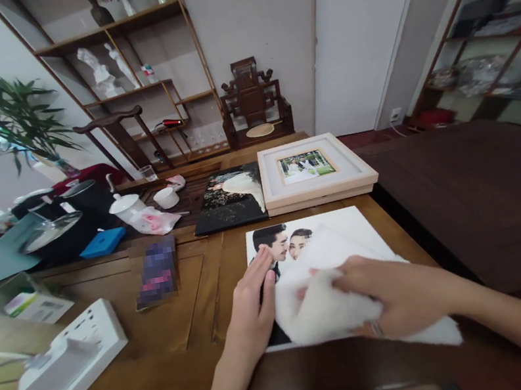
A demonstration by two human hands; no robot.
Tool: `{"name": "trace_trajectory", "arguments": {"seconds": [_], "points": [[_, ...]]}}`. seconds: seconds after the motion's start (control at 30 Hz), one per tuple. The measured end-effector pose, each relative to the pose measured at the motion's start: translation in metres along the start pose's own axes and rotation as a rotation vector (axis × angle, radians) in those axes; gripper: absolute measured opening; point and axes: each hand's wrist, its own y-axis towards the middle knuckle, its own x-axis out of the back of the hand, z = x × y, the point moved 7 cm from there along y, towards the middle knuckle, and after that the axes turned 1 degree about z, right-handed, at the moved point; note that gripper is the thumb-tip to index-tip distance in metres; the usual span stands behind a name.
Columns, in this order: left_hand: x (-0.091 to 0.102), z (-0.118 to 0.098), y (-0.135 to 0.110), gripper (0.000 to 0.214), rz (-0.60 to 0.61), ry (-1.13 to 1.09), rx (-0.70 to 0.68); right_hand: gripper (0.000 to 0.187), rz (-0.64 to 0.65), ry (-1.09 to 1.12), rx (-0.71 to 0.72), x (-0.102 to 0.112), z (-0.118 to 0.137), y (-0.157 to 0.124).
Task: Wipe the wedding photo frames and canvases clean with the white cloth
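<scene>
A large photo print (268,239) of a couple lies flat at the front of the wooden table. My left hand (249,306) rests on its left side, fingers stretched out and touching the surface. A bunched white cloth (317,312) is gripped in my right hand (397,295) and presses on the print, covering much of its middle and lower right. Beyond the print lie a dark photo album or panel (227,207) and, beside it, a light wooden frame (271,201) holding a small photo (306,166).
On the left are a white power strip (100,341), a small open box (33,303), a blue box (102,242), a lidded pan (55,239) and a white teapot (126,205). A pixelated dark packet (157,269) lies nearer. Brown-covered furniture (482,204) stands right of the table.
</scene>
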Motion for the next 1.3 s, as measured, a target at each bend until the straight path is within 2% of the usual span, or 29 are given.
{"name": "trace_trajectory", "arguments": {"seconds": [0.13, 0.2, 0.37, 0.47, 0.57, 0.7, 0.87, 0.93, 1.0, 1.1, 1.2, 1.3], "points": [[-0.001, -0.001, 0.001, 0.038, 0.005, 0.028, -0.020, 0.018, -0.254, 0.126, -0.053, 0.030, -0.022, 0.017], [-0.001, -0.002, 0.001, 0.036, -0.006, 0.038, -0.035, 0.017, -0.325, 0.144, -0.085, 0.037, -0.029, 0.034], [0.001, -0.001, 0.000, 0.032, -0.048, 0.059, -0.043, 0.015, -0.337, 0.097, -0.057, 0.037, -0.026, 0.082], [0.002, -0.002, -0.001, 0.030, -0.063, 0.050, -0.036, 0.013, -0.310, 0.060, -0.027, 0.033, -0.022, 0.092], [0.002, -0.002, 0.000, 0.030, -0.055, 0.033, -0.033, 0.013, -0.290, 0.066, -0.035, 0.036, -0.028, 0.081], [0.001, -0.001, 0.001, 0.033, -0.031, 0.019, -0.025, 0.021, -0.289, 0.087, -0.115, 0.047, -0.055, 0.047], [-0.001, 0.001, -0.001, 0.034, -0.007, 0.014, 0.001, 0.026, -0.411, 0.054, -0.284, 0.064, -0.090, -0.009], [0.003, 0.000, -0.002, 0.034, -0.062, 0.015, 0.024, 0.028, -0.450, 0.031, -0.324, 0.068, -0.094, -0.024], [0.009, 0.002, -0.003, 0.033, -0.157, -0.027, 0.080, 0.029, -0.470, 0.000, -0.336, 0.068, -0.093, -0.026], [0.014, 0.015, -0.006, 0.035, -0.242, -0.281, 0.224, 0.021, -0.440, -0.049, -0.279, 0.062, -0.078, -0.006], [0.012, 0.032, -0.010, 0.040, -0.263, -0.540, 0.393, 0.012, -0.350, -0.080, -0.170, 0.044, -0.050, 0.028], [0.015, 0.042, -0.012, 0.042, -0.297, -0.671, 0.485, 0.007, -0.257, -0.100, -0.059, 0.020, -0.017, 0.051]]}}
